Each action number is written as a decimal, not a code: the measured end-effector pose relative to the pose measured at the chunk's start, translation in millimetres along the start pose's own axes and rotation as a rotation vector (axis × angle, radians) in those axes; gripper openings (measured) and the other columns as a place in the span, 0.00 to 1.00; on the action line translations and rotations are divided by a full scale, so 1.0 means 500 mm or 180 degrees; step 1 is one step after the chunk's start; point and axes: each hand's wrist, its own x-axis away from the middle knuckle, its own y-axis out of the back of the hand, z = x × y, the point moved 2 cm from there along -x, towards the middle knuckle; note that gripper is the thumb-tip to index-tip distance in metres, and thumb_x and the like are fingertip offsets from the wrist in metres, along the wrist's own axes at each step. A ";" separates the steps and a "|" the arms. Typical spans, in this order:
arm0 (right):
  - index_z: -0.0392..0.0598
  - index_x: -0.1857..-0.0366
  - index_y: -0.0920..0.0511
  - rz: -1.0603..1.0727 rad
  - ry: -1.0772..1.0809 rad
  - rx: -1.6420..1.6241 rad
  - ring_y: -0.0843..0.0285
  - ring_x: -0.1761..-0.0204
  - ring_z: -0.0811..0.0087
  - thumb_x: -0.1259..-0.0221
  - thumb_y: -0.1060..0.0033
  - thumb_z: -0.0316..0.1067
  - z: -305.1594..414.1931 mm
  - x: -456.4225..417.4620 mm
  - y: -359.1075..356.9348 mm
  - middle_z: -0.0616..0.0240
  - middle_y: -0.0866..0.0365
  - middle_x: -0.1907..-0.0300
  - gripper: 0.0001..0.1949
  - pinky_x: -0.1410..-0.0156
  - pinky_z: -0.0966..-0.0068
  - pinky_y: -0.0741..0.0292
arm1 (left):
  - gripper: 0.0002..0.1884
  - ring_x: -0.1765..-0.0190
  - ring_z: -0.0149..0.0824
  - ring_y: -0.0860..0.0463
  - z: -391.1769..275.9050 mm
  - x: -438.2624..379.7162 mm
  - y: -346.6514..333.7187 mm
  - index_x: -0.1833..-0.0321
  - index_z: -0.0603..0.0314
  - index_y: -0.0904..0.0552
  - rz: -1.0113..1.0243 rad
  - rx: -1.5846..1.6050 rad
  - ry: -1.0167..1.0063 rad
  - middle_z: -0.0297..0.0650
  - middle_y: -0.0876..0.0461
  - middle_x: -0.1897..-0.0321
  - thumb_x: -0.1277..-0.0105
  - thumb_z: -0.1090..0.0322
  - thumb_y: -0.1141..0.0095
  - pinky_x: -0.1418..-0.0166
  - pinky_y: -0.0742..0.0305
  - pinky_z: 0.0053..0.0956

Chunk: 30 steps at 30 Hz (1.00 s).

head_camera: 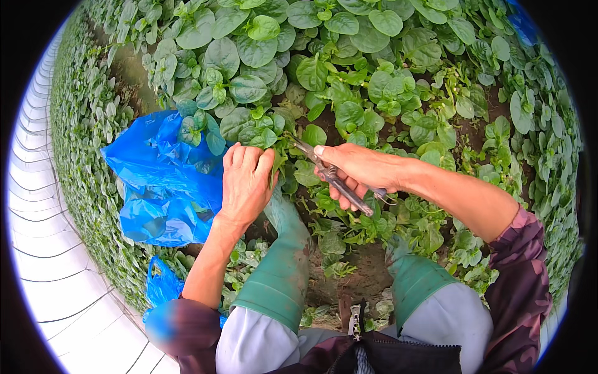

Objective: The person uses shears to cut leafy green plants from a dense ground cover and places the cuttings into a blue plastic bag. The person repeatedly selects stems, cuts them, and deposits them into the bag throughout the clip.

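Note:
My right hand [352, 170] grips a pair of worn pruning shears [343, 184] with a coil spring between the handles. Their blades point up and left, with the tips among the stems just beyond my left hand. My left hand [247, 180], back upward, is closed around green leafy shoots [279, 159] that show by the thumb. What lies under its palm is hidden. Broad-leaved plants that look like Malabar spinach [313, 75] grow around both hands. Left of my left hand lies a crumpled blue plastic bag [173, 187], with a few leaves visible in it.
My green rubber boots [275, 276] stand on bare soil [345, 276] among low plants. A smaller blue bag [161, 283] lies by my left forearm. Along the left runs a white sheet wall [51, 243] with dark ribs. More blue plastic [523, 25] shows at the upper right.

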 end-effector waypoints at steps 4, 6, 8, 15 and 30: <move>0.40 0.54 0.29 0.0204 -0.0071 -0.0107 0.16 0.68 0.65 0.22 0.71 0.63 0.011 -0.026 0.006 0.56 0.22 0.65 0.31 0.66 0.64 0.15 | 0.42 0.52 0.48 0.25 -0.014 -0.026 0.013 0.28 0.58 0.32 0.0575 -0.0225 0.0429 0.44 0.25 0.59 0.49 0.71 0.28 0.41 0.32 0.44; 0.39 0.54 0.29 0.0300 -0.0078 -0.0155 0.14 0.66 0.64 0.22 0.72 0.63 0.010 -0.024 0.008 0.54 0.20 0.63 0.31 0.64 0.64 0.14 | 0.38 0.52 0.46 0.25 -0.007 -0.022 0.009 0.29 0.58 0.30 0.0738 -0.0435 0.0514 0.44 0.26 0.61 0.47 0.74 0.33 0.41 0.31 0.43; 0.39 0.52 0.29 0.0314 -0.0225 -0.0109 0.15 0.68 0.66 0.22 0.73 0.64 0.010 -0.014 0.008 0.57 0.21 0.65 0.32 0.65 0.65 0.14 | 0.36 0.53 0.46 0.26 -0.001 -0.017 0.007 0.30 0.58 0.28 0.0697 -0.0576 0.0506 0.43 0.26 0.62 0.46 0.76 0.37 0.41 0.31 0.43; 0.40 0.58 0.28 0.0076 -0.0130 -0.0012 0.18 0.73 0.70 0.21 0.72 0.61 -0.012 -0.065 0.012 0.60 0.21 0.69 0.30 0.71 0.69 0.19 | 0.29 0.54 0.46 0.26 -0.012 -0.017 0.001 0.34 0.61 0.26 0.0313 -0.0607 0.0233 0.44 0.27 0.62 0.43 0.75 0.42 0.42 0.30 0.42; 0.42 0.57 0.32 0.0051 -0.0080 0.0553 0.17 0.73 0.72 0.22 0.70 0.63 -0.034 0.027 0.005 0.60 0.21 0.69 0.29 0.73 0.72 0.19 | 0.10 0.27 0.57 0.35 -0.044 0.086 0.000 0.63 0.53 0.20 -0.0661 0.0296 -0.0313 0.48 0.31 0.31 0.47 0.71 0.34 0.27 0.41 0.66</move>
